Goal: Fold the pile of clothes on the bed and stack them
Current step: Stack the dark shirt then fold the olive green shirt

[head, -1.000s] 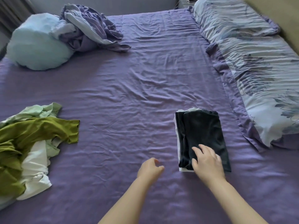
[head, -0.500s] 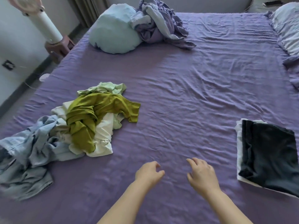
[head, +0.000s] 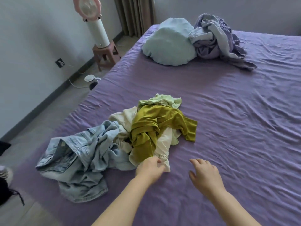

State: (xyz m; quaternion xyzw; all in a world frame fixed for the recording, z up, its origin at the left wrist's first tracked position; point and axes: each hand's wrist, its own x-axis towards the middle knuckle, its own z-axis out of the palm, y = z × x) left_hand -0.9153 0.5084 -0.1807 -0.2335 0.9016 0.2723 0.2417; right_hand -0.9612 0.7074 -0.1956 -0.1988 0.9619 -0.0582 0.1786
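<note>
Left hand grip: the left hand (head: 149,168) has come across to the near edge of the pile; its fingers curl onto the cream garment (head: 163,144), seemingly pinching its hem, though the contact is partly hidden.
Right hand grip: the right hand (head: 204,174) has left the folded black piece and now hovers wide and holding nothing, just right of the left hand, over the bed (head: 236,128).
Just beyond the left grip: the olive-green top (head: 151,128) lies draped over the cream garment, with a pale green garment (head: 162,101) behind it.
Left of the grip: crumpled light denim (head: 78,154).
Change: the view has swung away from the folded stack, which is now out of frame.
Meaning: one item looks finished; picking the next piece is likely starting.
</note>
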